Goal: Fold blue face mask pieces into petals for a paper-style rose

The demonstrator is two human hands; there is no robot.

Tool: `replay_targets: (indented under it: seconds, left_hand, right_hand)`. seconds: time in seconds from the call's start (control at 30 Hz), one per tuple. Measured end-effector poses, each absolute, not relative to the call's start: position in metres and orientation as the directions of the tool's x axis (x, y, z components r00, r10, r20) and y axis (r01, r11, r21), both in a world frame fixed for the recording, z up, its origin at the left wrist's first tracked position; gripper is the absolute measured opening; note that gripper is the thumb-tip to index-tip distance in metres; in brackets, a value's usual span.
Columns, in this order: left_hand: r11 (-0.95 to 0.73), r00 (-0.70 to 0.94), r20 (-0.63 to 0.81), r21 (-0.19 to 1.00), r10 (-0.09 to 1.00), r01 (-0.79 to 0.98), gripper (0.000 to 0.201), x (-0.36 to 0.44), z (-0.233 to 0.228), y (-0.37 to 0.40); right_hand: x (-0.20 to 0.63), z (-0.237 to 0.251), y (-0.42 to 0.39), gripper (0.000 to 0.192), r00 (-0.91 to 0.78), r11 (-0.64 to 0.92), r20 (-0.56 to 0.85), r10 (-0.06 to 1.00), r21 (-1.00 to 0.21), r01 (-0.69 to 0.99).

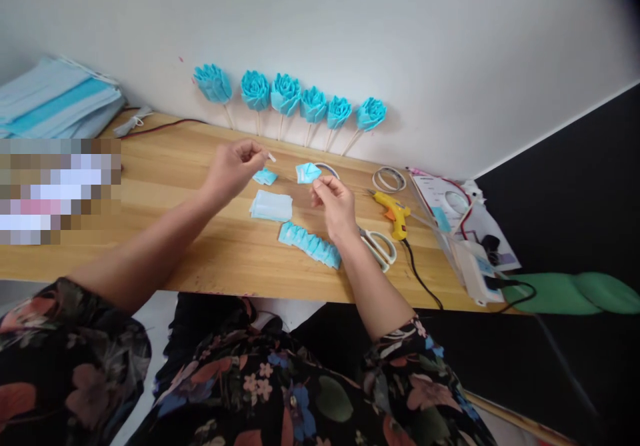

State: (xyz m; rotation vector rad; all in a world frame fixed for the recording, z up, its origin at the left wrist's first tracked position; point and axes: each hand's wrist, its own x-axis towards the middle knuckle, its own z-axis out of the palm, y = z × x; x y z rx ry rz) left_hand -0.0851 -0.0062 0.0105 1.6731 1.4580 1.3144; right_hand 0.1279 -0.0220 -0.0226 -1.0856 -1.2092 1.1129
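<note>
My left hand (239, 163) pinches a small white strip (271, 157) between thumb and fingertips, above the table. Opposite it, my right hand (336, 205) grips a folded blue piece of fabric (307, 173) by its lower right corner. Below the left hand lies a small blue folded piece (265, 177). Nearer to me is a stack of pale blue sheets (271, 206). A row of overlapping blue folded pieces (310, 246) runs beside my right wrist. White-handled scissors (380, 246) lie partly hidden behind the right forearm.
Several blue fabric flowers (285, 94) on sticks lean against the wall. A yellow glue gun (393, 214) with a black cord and a tape roll (389, 179) lie right. A white power strip (477, 273) sits at the table's right edge. Face masks (55, 99) are piled at far left.
</note>
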Motion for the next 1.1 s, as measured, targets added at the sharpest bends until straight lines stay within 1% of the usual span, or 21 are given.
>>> replay_targets:
  seconds: [0.1,0.2,0.33,0.47,0.57,0.63,0.67,0.77,0.8,0.87,0.93,1.0,1.1]
  left_hand:
    - [-0.201,-0.081,0.305,0.782,0.949,0.590,0.013,-0.119,0.020,-0.011]
    - [-0.097,-0.087,0.214,0.721,0.973,0.686,0.014,-0.158,0.013,-0.022]
    - [-0.072,-0.039,0.149,0.668,0.988,0.741,0.016,-0.194,-0.007,-0.030]
    - [-0.111,0.055,0.107,0.638,0.993,0.762,0.015,-0.207,-0.016,-0.029]
    - [-0.155,0.114,0.105,0.636,0.988,0.756,0.020,-0.207,-0.018,-0.028]
    - [-0.163,0.097,0.139,0.629,0.986,0.760,0.022,-0.204,-0.019,-0.027]
    - [-0.175,0.078,0.180,0.627,0.981,0.759,0.021,-0.200,-0.019,-0.026]
    - [-0.279,0.070,0.329,0.649,0.942,0.707,0.016,-0.178,-0.016,-0.021]
    - [-0.314,0.107,0.331,0.673,0.938,0.670,0.021,-0.166,-0.014,-0.019]
    - [-0.313,0.161,0.271,0.748,0.949,0.585,0.035,-0.139,-0.005,-0.015]
    - [-0.316,0.250,0.217,0.817,0.944,0.482,0.043,-0.112,0.004,-0.010]
    - [-0.296,0.340,0.166,0.877,0.926,0.379,0.040,-0.090,0.012,-0.006]
    - [-0.188,0.396,0.079,0.951,0.915,0.245,0.029,-0.072,0.015,0.000]
  right_hand:
    - [0.128,-0.020,-0.022,0.026,0.011,0.097,0.096,0.995,-0.989,-0.110]
    - [0.127,-0.020,-0.023,0.025,-0.006,0.089,0.090,0.996,-0.987,-0.131]
    - [0.125,-0.021,-0.024,0.027,-0.030,0.090,0.094,0.995,-0.990,-0.111]
    - [0.124,-0.022,-0.023,0.030,-0.043,0.064,0.068,0.997,-0.994,-0.093]
    - [0.125,-0.021,-0.023,0.030,-0.045,0.055,0.058,0.997,-0.995,-0.079]
    - [0.125,-0.020,-0.024,0.030,-0.052,0.060,0.065,0.997,-0.995,-0.083]
    - [0.124,-0.020,-0.024,0.030,-0.059,0.064,0.069,0.996,-0.994,-0.087]
    - [0.124,-0.020,-0.026,0.029,-0.098,0.068,0.078,0.992,-0.992,-0.102]
    - [0.123,-0.020,-0.026,0.028,-0.116,0.067,0.079,0.990,-0.992,-0.107]
    - [0.123,-0.020,-0.027,0.027,-0.145,0.064,0.081,0.986,-0.991,-0.118]
    - [0.124,-0.020,-0.027,0.027,-0.161,0.064,0.084,0.983,-0.990,-0.124]
    - [0.125,-0.019,-0.028,0.027,-0.161,0.065,0.083,0.983,-0.991,-0.117]
    - [0.126,-0.018,-0.027,0.028,-0.145,0.051,0.066,0.987,-0.994,-0.100]
